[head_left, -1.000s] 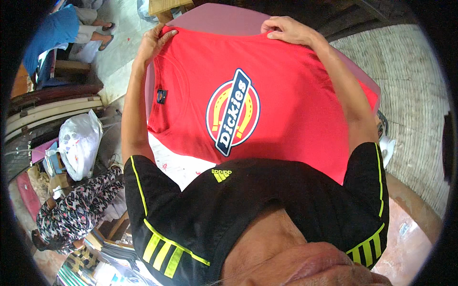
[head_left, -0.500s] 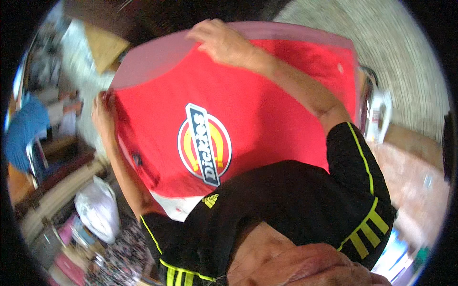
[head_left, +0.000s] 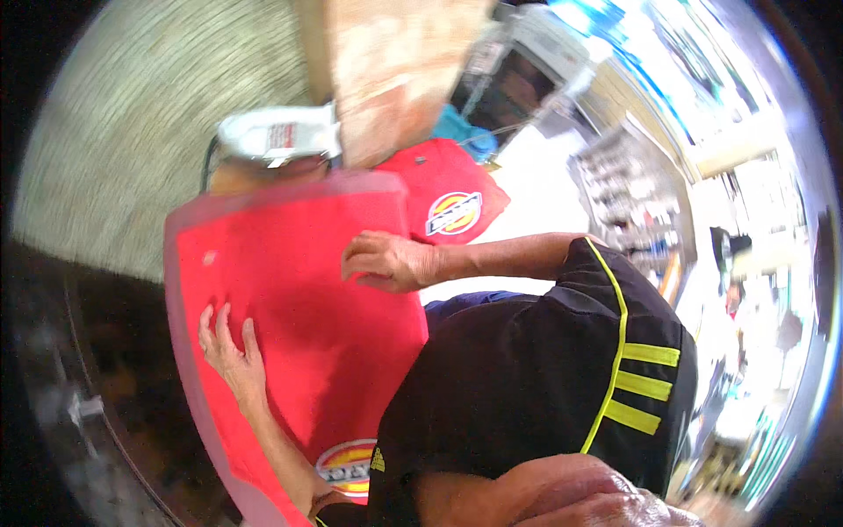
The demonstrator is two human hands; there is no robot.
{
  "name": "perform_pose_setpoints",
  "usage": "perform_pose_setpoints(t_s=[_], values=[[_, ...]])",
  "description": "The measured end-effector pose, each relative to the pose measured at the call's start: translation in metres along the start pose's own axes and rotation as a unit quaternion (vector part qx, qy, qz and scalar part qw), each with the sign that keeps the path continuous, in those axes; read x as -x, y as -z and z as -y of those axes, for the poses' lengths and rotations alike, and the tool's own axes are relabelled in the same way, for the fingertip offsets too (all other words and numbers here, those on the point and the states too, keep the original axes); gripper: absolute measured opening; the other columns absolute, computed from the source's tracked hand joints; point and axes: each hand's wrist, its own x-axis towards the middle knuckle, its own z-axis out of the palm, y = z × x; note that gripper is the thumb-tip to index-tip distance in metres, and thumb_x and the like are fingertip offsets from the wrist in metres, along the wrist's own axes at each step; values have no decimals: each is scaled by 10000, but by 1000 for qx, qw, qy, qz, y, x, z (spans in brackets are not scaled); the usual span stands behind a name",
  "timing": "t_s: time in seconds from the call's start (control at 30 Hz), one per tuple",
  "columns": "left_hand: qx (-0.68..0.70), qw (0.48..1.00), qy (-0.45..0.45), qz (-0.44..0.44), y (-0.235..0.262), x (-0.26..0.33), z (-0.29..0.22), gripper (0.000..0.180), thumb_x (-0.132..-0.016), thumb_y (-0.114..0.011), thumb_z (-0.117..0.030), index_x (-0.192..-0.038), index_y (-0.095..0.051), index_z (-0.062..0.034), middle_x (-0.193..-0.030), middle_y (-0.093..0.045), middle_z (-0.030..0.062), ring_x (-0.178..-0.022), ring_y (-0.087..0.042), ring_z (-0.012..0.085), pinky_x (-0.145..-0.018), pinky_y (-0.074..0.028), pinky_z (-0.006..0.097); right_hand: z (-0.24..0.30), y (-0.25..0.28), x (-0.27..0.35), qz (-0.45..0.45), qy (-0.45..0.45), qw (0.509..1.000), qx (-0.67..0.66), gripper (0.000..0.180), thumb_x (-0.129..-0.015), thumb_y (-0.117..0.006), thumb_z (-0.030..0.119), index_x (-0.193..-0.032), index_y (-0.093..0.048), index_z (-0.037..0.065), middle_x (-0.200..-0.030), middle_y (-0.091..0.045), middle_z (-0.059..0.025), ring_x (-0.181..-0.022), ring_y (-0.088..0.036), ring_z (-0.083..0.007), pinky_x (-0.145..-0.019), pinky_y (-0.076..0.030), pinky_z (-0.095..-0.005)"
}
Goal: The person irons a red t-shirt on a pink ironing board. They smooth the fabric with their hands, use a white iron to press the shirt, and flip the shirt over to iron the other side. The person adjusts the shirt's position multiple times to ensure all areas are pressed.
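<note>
A red garment (head_left: 307, 255) lies spread over a padded board with a pinkish cover (head_left: 299, 187), perhaps an ironing board. Part of its round printed emblem (head_left: 347, 470) shows near my left forearm. My left hand (head_left: 233, 347) rests on the cloth close to the board's left edge, fingers spread. Over the right side of the garment, my right hand (head_left: 386, 261) is open with loosely bent fingers; whether it touches the cloth I cannot tell. Beyond the board's far end stands a white handled appliance (head_left: 277, 136) that looks like an iron.
Another red garment with a round emblem (head_left: 448, 189) lies just past the board's far right corner, on a white surface (head_left: 540, 189). A wooden panel (head_left: 386, 70) rises behind it. Further right are a grey-framed appliance (head_left: 527, 66) and a rack of small items (head_left: 628, 189).
My view has turned to the right, bringing the white appliance and second red garment ahead. My left hand has left the garment's edge and lies flat; my right hand has come back from the board's far edge.
</note>
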Motion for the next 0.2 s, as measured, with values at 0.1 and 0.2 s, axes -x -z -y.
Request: perform_pose_setpoints(t_s=[0.1,0.2], values=[[-206,978,0,36,-54,-31,5,548,-960,-619,-425,-1432,-505,-171,-1528,-389,101,-1418,-353,323,-1060,-336,567,-8,12,63,-65,-48,997,7,255,-822,-699,103,-1065,-621,88,-1070,-605,-124,-1020,-587,-341,-864,-488,-464],[-245,966,52,67,-73,-58,-7,632,-966,-565,-514,-1506,-417,-223,-1607,-286,72,-1456,-286,349,-1100,-242,651,-5,30,129,-50,-118,991,38,244,-840,-693,76,-1076,-638,107,-1132,-606,-112,-1066,-595,-303,-923,-480,-456]])
